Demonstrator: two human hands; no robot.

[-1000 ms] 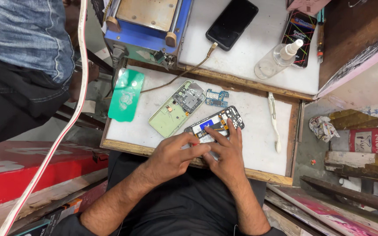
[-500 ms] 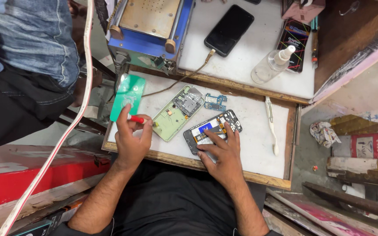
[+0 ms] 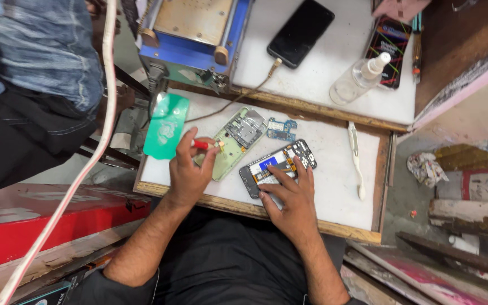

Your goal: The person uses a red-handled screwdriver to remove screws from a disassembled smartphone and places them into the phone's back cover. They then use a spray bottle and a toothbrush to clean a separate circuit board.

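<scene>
My left hand (image 3: pixel 189 172) grips a small red-handled tool (image 3: pixel 201 145), its tip resting at the pale green phone back cover (image 3: pixel 236 139). My right hand (image 3: pixel 290 195) lies flat with fingers spread on an opened phone frame (image 3: pixel 278 161), pressing it to the white work board (image 3: pixel 334 186). A small blue circuit board (image 3: pixel 280 129) lies just above the frame. A green phone back panel (image 3: pixel 166 126) rests at the board's left edge, beside my left hand.
A white tool (image 3: pixel 356 160) lies right of the frame. Behind the board stand a blue heating machine (image 3: pixel 196 34), a black phone (image 3: pixel 300 32) on a cable, a clear spray bottle (image 3: pixel 360 79) and another phone (image 3: pixel 390 48). A person in jeans (image 3: pixel 40 62) stands at left.
My left hand left the phone frame, moved left and picked up the red-handled tool, then brought it to the green cover. My right hand stayed on the frame.
</scene>
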